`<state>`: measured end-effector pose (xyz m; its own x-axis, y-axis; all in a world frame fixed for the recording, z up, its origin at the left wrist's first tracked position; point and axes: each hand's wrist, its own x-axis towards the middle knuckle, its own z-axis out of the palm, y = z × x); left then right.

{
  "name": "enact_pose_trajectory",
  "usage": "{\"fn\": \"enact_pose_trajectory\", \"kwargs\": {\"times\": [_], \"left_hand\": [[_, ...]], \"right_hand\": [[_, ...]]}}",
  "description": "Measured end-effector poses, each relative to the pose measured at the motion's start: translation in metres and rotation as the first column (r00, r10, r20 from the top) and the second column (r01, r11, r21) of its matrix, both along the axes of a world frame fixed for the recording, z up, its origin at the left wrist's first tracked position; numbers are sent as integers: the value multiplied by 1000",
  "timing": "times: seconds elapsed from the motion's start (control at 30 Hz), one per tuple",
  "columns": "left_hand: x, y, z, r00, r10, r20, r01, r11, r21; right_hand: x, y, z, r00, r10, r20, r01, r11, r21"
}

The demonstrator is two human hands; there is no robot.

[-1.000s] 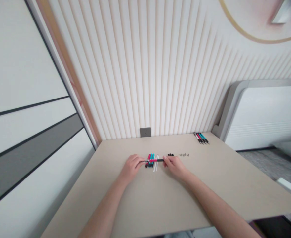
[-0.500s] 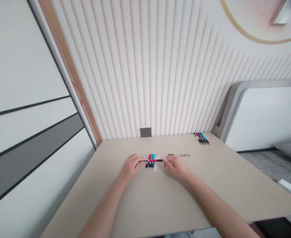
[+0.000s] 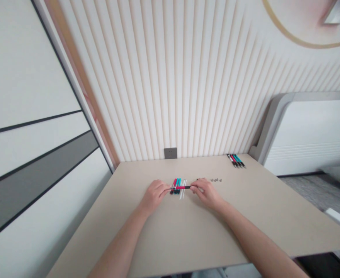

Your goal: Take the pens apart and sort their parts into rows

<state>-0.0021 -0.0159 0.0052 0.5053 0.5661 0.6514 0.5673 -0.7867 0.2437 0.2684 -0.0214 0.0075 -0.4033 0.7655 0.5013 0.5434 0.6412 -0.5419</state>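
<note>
A red pen [image 3: 181,187] with a black grip lies level between my two hands, just above the table. My left hand [image 3: 156,194] pinches its clip end. At the black grip end, my right hand [image 3: 206,192] has thumb and fingers closed on the pen. Beneath and behind it lie several red and teal pen barrels [image 3: 177,181] with black grips, side by side. White refill sticks [image 3: 183,192] rest just right of these barrels. Small black parts behind my right hand are mostly hidden. Several small metallic pieces [image 3: 216,180] sit to the right of that hand.
Several pens [image 3: 236,160] in white, red and teal form a row at the table's back right. The beige table [image 3: 170,235] meets a ribbed wall with a dark socket [image 3: 170,153]. A grey-framed white headboard [image 3: 311,135] stands right, a white cabinet [image 3: 42,185] left.
Both hands keep hold of the red pen in nearly the same place. The pen has turned slightly, and the camera view has shifted a little.
</note>
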Motion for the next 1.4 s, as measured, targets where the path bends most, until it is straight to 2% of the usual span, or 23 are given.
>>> {"fn": "enact_pose_trajectory", "kwargs": {"times": [0.1, 0.23, 0.27, 0.47, 0.7, 0.77, 0.83, 0.9, 0.97, 1.07, 1.4], "left_hand": [[2, -2, 1, 1000, -2, -15, 3, 1000, 28], [2, -1, 3, 1000, 7, -27, -7, 1000, 12], [1, 0, 4, 1000, 14, -21, -14, 1000, 6], [-2, 3, 3, 998, 44, 45, -43, 999, -5], [-3, 5, 0, 1000, 23, 7, -23, 999, -31], [-4, 6, 0, 999, 34, 34, -32, 999, -40], [-5, 7, 0, 996, 52, 75, -48, 997, -52], [-7, 8, -1, 992, 70, 102, -63, 996, -68], [-8, 9, -2, 991, 77, 110, -68, 994, -80], [-10, 9, -4, 991, 78, 108, -69, 994, -88], [-8, 9, -2, 990, 80, 113, -71, 994, -87]], "right_hand": [[-3, -2, -2, 1000, -16, 6, 16, 999, -27], [-8, -2, -6, 997, -67, -30, 56, 959, -278], [-9, -1, -5, 997, -68, -41, 53, 953, -299], [-3, 0, 8, 998, 47, -45, -49, 997, -54], [2, 3, 4, 989, 73, 132, -60, 994, -95], [11, 9, 6, 988, -27, 151, 34, 998, -50], [24, 15, 6, 949, -234, 210, 237, 971, 9], [40, 22, 3, 846, -449, 288, 448, 891, 72], [55, 26, -2, 756, -538, 374, 550, 831, 82], [68, 30, -10, 703, -548, 453, 591, 805, 56], [64, 30, -10, 701, -498, 510, 578, 816, 4]]}}
